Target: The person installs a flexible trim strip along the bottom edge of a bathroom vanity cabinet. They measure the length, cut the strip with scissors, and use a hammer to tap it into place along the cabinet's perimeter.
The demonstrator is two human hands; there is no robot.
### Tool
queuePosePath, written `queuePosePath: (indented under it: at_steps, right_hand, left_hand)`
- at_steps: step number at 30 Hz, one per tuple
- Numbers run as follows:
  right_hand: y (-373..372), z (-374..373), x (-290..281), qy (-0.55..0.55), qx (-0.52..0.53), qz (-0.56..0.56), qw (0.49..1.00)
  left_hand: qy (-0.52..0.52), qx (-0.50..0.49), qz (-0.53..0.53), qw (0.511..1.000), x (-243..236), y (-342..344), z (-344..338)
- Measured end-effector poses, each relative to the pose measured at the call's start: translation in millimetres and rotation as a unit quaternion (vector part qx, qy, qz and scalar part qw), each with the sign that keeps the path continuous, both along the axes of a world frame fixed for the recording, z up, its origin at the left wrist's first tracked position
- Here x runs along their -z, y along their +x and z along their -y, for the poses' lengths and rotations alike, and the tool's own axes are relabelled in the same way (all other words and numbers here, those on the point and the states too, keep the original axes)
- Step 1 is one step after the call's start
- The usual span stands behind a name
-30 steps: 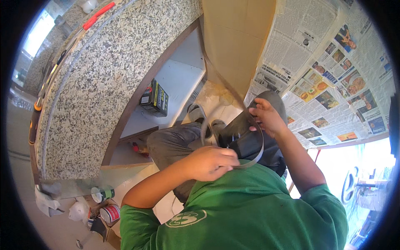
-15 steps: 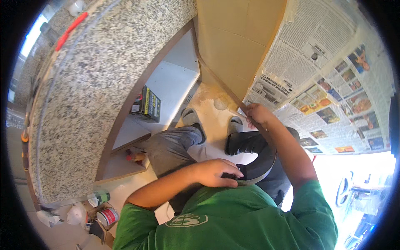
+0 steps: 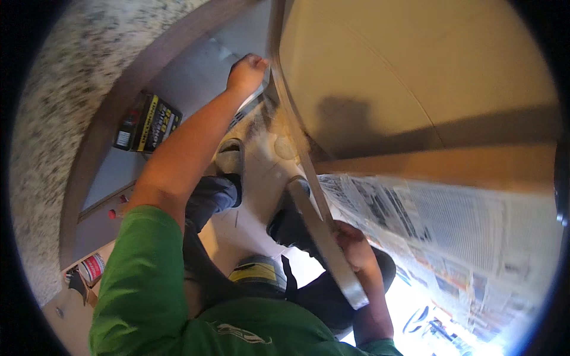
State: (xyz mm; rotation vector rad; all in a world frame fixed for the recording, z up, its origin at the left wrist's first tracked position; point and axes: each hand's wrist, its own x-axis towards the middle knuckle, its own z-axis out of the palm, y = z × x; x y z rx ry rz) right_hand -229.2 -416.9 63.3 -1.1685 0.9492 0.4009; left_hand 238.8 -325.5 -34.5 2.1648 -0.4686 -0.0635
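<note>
A long brown edging strip (image 3: 295, 132) comes down from the cabinet corner beside the beige panel. My right hand (image 3: 353, 246) is closed around its lower part. Just there a greyish length (image 3: 323, 237) of what seems the same strip slants across, its loose end near my lap. Reaching forward, my left hand (image 3: 246, 76) is closed, its fingertips up against the strip's upper part at the cabinet edge. Whatever those fingers hold is too small or hidden to make out.
An open cabinet (image 3: 107, 196) under a speckled stone top (image 3: 50, 107) stands at left, a black-and-yellow box (image 3: 151, 124) inside. Below it are a red-and-white can (image 3: 92, 268) and clutter. A large beige panel (image 3: 415, 59) and newspaper-covered surface (image 3: 427, 219) fill the right.
My left hand has gone from my lap up to the cabinet corner. My right hand, still on the strip, has come down towards me. The view has swung, bringing the beige panel across.
</note>
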Motion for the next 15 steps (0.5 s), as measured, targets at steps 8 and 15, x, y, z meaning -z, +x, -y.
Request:
queuePosePath:
  at_steps: [8, 15]
  right_hand:
    - [29.1, 13.3, 12.2, 0.024, 0.009, -0.073, 0.997]
    - [12.0, 20.2, 44.8, 0.034, -0.054, -0.077, 0.995]
  left_hand:
    - [0.081, 0.024, 0.037, 0.996, 7.4, 11.9, 32.7]
    - [0.068, 0.058, 0.050, 0.995, 6.1, 16.2, 36.5]
